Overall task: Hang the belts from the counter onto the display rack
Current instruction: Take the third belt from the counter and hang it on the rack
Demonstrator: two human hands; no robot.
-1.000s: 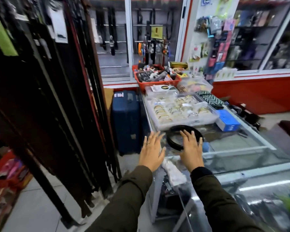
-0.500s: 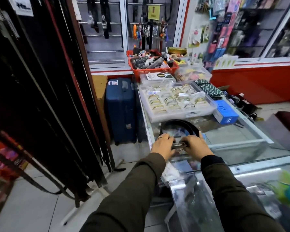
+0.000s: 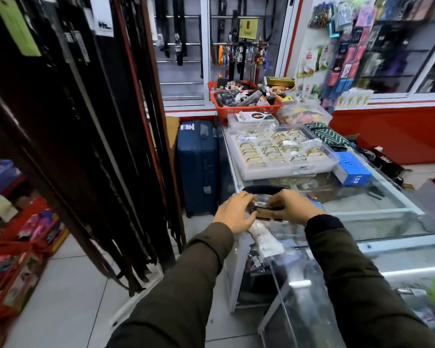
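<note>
Belt (image 3: pixel 261 189), coiled flat on the glass counter (image 3: pixel 377 204), is gripped at its buckle end by left hand (image 3: pixel 234 213) and right hand (image 3: pixel 293 207); the rack (image 3: pixel 91 136) is found at nine o'clock, nearer the left.

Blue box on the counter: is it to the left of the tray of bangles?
No, the blue box lies on the glass counter at the right of the bangle tray, near its front corner.
</note>
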